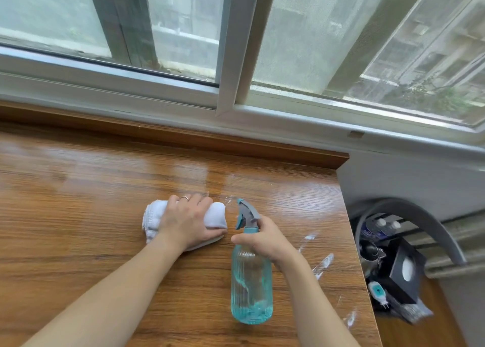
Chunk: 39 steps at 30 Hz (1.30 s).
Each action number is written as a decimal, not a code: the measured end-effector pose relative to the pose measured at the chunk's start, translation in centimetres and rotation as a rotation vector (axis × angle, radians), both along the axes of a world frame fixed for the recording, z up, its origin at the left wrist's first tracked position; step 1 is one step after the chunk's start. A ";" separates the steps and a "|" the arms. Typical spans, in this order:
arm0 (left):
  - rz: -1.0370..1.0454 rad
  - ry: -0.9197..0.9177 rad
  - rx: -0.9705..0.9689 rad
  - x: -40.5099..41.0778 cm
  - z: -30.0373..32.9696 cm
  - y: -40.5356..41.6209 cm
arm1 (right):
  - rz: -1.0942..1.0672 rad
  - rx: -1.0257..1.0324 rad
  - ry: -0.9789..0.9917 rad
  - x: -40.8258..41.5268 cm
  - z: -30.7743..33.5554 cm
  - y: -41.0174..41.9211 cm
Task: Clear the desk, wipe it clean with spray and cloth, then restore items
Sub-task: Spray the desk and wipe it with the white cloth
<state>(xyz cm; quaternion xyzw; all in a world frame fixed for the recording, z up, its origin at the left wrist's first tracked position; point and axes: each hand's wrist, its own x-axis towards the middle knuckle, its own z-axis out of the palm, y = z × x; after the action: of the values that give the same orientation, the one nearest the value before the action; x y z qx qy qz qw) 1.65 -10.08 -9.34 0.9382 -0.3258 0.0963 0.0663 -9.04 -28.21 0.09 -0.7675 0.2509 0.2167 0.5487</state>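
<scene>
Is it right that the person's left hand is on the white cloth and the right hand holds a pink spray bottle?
Not quite. The spray bottle is teal, not pink, as the head view shows. The left hand does grip the white cloth, and the right hand holds the bottle's neck.

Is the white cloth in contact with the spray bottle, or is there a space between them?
Apart. In the head view a strip of bare wooden desk shows between the cloth edge and the spray bottle.
</scene>
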 end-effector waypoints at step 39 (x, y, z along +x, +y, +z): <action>0.059 0.008 0.035 6.0 0.3 -5.5 | -0.062 -0.113 -0.003 3.4 -1.1 -2.7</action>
<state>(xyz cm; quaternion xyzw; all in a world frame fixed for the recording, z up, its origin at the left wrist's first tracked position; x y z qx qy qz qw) 7.63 -15.53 -9.09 0.9488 -0.2994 0.0889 0.0482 -5.68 -30.87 -1.02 -0.7893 0.2858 0.1841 0.5113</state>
